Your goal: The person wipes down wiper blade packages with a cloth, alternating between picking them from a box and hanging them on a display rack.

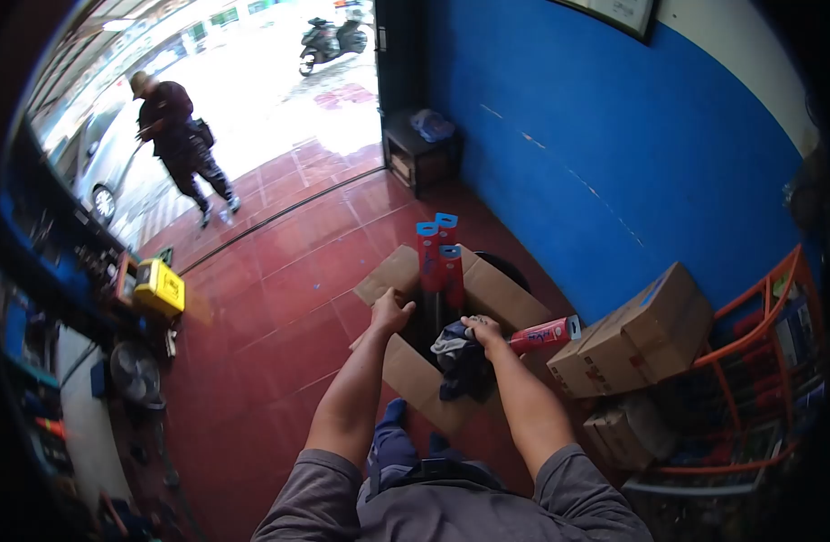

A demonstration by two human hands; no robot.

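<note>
An open cardboard box [424,384] stands on the floor in front of me with its flaps spread. Several long red packages [429,257] with blue hang tabs stand upright out of it. At the box's left side is my left hand [393,310], fingers curled down by the inner edge; I cannot tell what is in them. My right hand [482,330] is closed over the box's right side, gripping a crumpled dark cloth [464,366] that hangs below it. Another red package [543,335] lies slanted outward from this hand, its near end hidden by the fingers.
A closed carton [632,339] and an orange metal rack [767,316] stand at right, by the blue wall [595,117]. On the left are a yellow case [159,287] and a fan [135,372]. A person [175,135] walks outside the doorway, near a parked scooter [332,41].
</note>
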